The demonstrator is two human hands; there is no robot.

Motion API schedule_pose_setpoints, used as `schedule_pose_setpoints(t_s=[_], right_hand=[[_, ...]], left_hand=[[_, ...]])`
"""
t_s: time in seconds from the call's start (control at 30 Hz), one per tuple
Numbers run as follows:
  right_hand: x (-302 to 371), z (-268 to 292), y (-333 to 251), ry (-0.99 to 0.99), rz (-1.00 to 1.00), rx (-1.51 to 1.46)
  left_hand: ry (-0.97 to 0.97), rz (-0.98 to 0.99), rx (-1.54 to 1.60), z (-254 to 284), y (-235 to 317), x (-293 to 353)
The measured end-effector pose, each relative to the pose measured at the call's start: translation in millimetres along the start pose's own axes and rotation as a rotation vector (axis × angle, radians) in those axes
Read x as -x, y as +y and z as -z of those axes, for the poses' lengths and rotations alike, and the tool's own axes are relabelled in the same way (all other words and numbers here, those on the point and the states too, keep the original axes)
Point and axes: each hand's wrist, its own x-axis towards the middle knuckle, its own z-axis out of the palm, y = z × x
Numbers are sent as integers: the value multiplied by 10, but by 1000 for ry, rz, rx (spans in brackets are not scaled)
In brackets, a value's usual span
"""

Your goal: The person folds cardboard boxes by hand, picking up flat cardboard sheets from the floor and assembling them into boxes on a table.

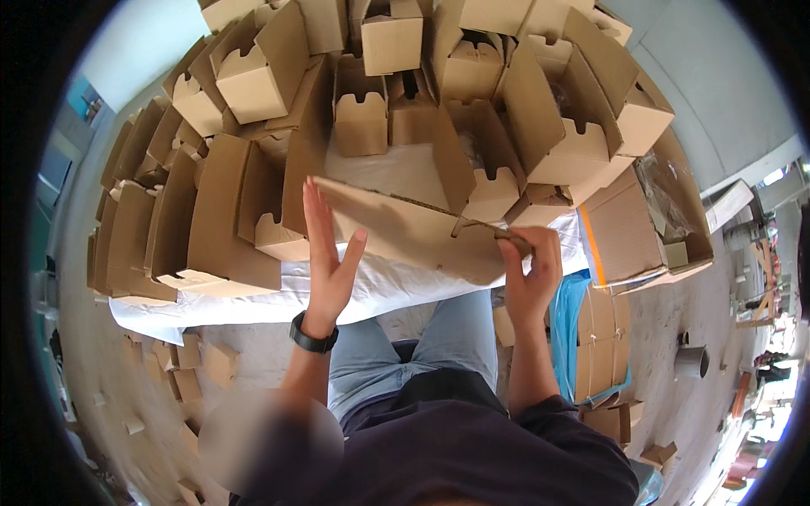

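Note:
Between my two hands is a brown cardboard box, held tilted above the white-covered table. Its long panel faces me and a notched cut shows near its right end; I cannot tell how far it is folded out. My left hand, with a black watch on the wrist, lies flat against the box's left end with fingers stretched and thumb apart. At the other end, my right hand pinches the edge between thumb and fingers. Just beyond stand several open-topped cardboard boxes with notched front flaps.
Rows of stacked boxes crowd the left, with more at the right. A larger carton holding clear plastic stands at the right end. Below it are tied flat cardboard and blue plastic sheeting. Small cardboard pieces lie on the floor.

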Motion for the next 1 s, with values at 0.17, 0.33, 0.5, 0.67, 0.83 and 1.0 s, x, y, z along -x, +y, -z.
schedule_pose_setpoints(t_s=[0.17, 0.33, 0.5, 0.67, 0.83, 1.0], right_hand=[[517, -322, -232, -140, 240, -132], [822, -571, -305, -263, 207, -258], [949, -706, -360, -324, 150, -517], [780, -681, -429, -794, -111, -891], [528, -852, -341, -698, -166, -844], [406, -933, -450, -679, -272, -762]], left_hand=[[55, 161, 313, -138, 63, -139], [30, 338, 444, -165, 100, 33], [169, 370, 586, -248, 224, 91], [172, 438, 501, -196, 190, 69], [162, 441, 535, -273, 131, 74], [110, 377, 439, -301, 62, 64]])
